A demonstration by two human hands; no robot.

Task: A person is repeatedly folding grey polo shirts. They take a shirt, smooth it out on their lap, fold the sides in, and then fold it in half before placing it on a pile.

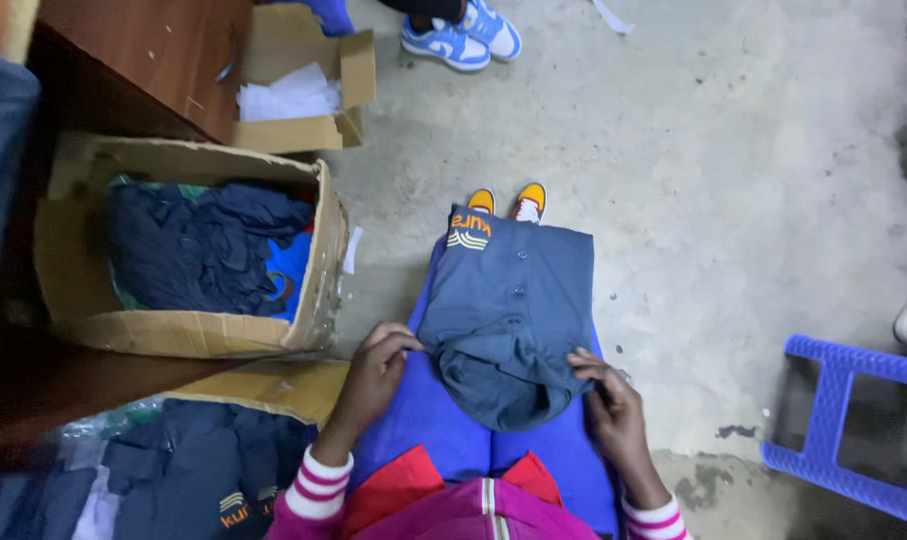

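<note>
Head view: a cardboard box (188, 330) at left holds dark blue garments (198, 250); a smaller box (303, 85) behind holds white paper. A folded grey-blue shirt (508, 300) lies on the lap, left hand (378, 370) and right hand (608, 395) fingers pinching its collar end. Bare concrete floor (723, 200), blue plastic stool (848, 430) right.

The folded shirt (508, 300) is slate blue with an orange and white emblem near its far edge, lying on bright blue trousers (443, 430). The sleeve cuffs (318, 485) are striped pink and white, and the shoes (506, 201) have orange toes. The cardboard box (173, 330) is tan, filled with navy cloth, and the stool (853, 440) is blue.
</note>
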